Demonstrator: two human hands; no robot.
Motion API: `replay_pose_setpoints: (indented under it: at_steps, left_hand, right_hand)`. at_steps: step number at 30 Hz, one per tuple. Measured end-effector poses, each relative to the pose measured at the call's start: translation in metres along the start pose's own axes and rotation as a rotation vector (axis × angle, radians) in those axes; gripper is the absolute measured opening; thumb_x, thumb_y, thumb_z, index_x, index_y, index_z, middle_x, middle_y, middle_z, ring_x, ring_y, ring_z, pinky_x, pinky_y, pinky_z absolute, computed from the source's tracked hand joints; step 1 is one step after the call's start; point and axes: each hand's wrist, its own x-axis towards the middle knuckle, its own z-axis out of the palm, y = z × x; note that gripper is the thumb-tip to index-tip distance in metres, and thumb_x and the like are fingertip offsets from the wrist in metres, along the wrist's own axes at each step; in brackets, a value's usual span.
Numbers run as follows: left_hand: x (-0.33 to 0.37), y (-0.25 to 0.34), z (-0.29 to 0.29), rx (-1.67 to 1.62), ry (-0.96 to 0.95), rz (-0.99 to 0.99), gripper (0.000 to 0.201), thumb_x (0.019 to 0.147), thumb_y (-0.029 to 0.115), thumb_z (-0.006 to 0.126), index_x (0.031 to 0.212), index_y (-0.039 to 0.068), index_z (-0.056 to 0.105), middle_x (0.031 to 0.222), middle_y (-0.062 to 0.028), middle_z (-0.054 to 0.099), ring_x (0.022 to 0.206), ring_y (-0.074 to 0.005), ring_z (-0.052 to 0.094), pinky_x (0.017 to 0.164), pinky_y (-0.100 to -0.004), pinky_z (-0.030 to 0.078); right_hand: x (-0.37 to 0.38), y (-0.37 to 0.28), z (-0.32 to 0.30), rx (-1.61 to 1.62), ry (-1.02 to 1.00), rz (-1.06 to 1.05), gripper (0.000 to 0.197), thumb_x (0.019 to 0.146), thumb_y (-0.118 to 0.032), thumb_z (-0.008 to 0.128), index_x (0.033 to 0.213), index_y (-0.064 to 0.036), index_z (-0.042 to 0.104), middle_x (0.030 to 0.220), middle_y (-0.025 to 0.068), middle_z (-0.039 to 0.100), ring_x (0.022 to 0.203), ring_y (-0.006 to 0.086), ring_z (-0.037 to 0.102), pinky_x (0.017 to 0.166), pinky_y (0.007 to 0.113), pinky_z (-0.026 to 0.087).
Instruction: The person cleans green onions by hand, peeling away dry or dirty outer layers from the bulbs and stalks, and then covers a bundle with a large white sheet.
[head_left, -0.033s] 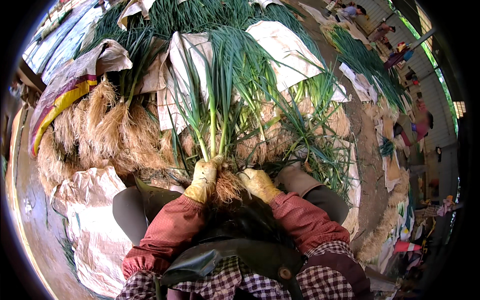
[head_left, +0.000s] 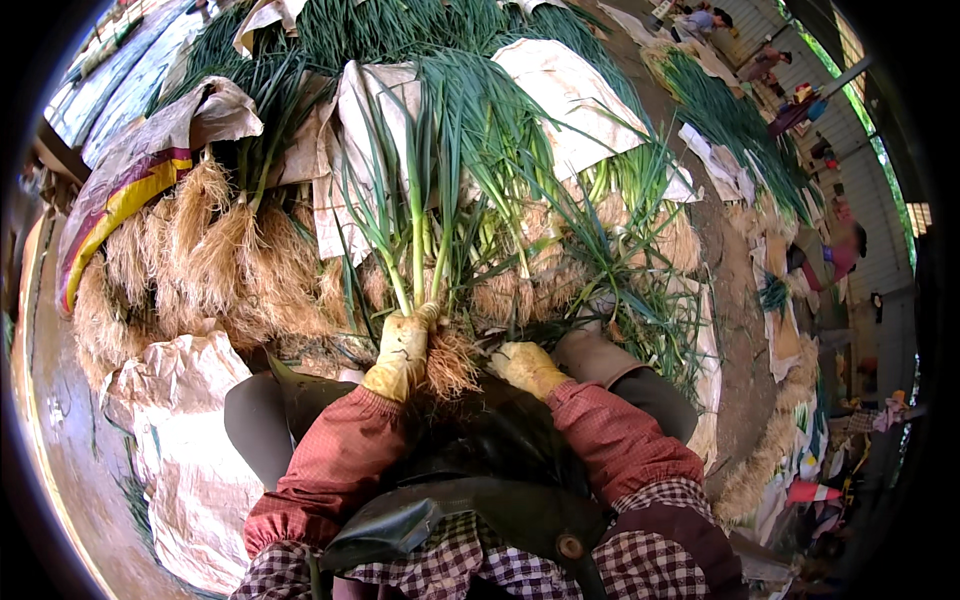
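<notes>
Several green onions [head_left: 417, 250] stand in a small bunch in front of me, their green leaves pointing away and their brown roots [head_left: 452, 362] toward me. My left hand [head_left: 398, 350], in a yellowed glove, is closed around the pale lower stems just beside the roots. To the right of the roots, apart from them, is my right hand [head_left: 527, 368], gloved too. Its fingers are curled together; whatever they may hold is hidden. A dark apron [head_left: 490, 440] lies across my lap below both hands.
Piled green onions [head_left: 400, 30] with bushy roots fill the far side, partly covered by pale sacks [head_left: 570, 100]. Loose leaves [head_left: 650, 330] lie by my right boot [head_left: 600, 358]. A crumpled sack [head_left: 190, 450] is at the left. Other people [head_left: 835, 255] sit at the far right.
My left hand and the green onions have shifted slightly left. My right hand has moved a little to the right and nearer to me, farther from the roots.
</notes>
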Motion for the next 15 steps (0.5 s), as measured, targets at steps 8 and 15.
replay_pose_setpoints:
  at_steps: [8,15]
  left_hand:
    - [-0.012,0.020,-0.003,0.187,-0.108,-0.199,0.012,0.072,0.008,0.063,0.077,-0.002,0.064,0.066,-0.0066,0.062,0.053,-0.0089,0.050,0.046,-0.0201,0.038]
    - [0.003,0.001,-0.018,-0.063,-0.014,-0.177,0.022,0.075,0.002,0.058,0.095,-0.007,0.058,0.075,-0.0114,0.061,0.061,-0.0179,0.058,0.054,-0.0271,0.050]
  right_hand:
    - [0.072,-0.008,-0.094,-0.156,0.533,0.241,0.033,0.078,-0.031,0.057,0.094,-0.0023,0.059,0.079,0.0136,0.062,0.070,0.0256,0.060,0.064,0.035,0.047]
    - [0.087,-0.046,-0.064,1.304,0.140,0.163,0.014,0.084,-0.013,0.056,0.086,0.0012,0.059,0.065,0.0038,0.059,0.042,0.0050,0.044,0.034,0.018,0.034]
